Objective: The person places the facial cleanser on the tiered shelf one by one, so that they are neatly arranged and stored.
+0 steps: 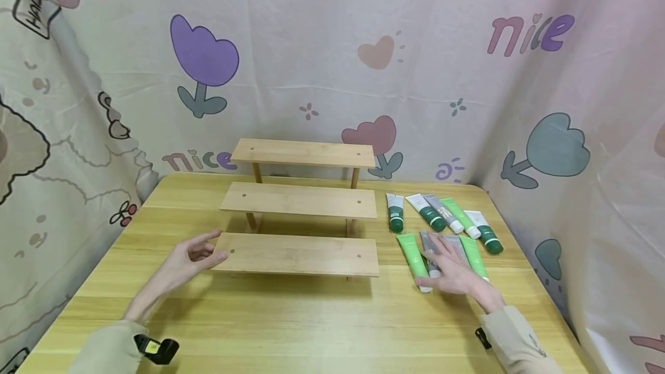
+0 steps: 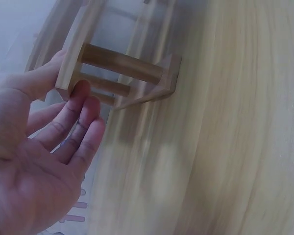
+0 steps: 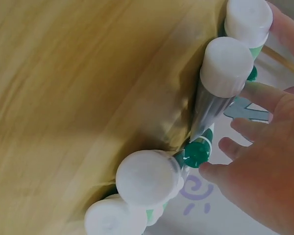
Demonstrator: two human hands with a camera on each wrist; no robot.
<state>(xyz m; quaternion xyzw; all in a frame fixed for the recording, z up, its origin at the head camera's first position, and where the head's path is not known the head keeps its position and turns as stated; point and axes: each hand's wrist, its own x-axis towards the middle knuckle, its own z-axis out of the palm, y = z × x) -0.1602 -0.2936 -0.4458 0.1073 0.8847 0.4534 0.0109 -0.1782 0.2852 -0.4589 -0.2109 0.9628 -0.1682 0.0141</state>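
Shown near the back edge of the worktop: a wooden three-tier rack, pinched at the left end of its lowest board by the left hand. Toward the right edge — in two rows — squeeze tubes (green, grey, white-and-green), the nearer row under the right hand, spread wide.

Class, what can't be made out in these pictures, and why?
- Head view: parts of near grey tubes, covered by the right hand.
- Head view: fine print on green-capped tubes, too small.
- Left wrist view: part of the wooden stand, cut off by the top edge.
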